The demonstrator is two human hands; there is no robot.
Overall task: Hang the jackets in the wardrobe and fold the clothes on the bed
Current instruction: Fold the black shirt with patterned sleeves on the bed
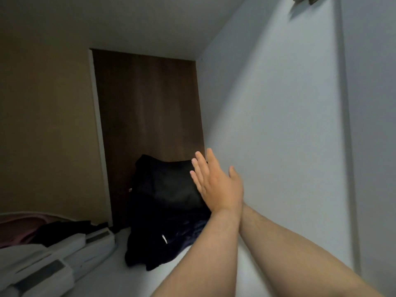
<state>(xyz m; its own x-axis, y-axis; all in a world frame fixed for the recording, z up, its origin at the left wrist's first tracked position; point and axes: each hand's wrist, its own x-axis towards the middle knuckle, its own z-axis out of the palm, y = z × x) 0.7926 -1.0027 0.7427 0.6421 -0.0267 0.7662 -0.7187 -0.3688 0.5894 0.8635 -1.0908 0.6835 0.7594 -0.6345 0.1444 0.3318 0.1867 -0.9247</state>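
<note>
Two forearms crossed, hand (216, 183) spread, beside wall (289, 125)

Two forearms, bare, no sleeves visible, light hair. One hand (216, 185) in view: fingers (201, 166) bare, no rings, no watch or wristband. Other hand hidden behind it.

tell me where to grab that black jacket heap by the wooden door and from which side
Grip the rounded upper bulge of the black jacket heap, coming from the right and above, where the open hand is. That part stands highest and faces the hands, while the lower folds spread flat on the white surface. No collar or sleeve can be made out in the dark fabric, so this is only a guess.
</note>
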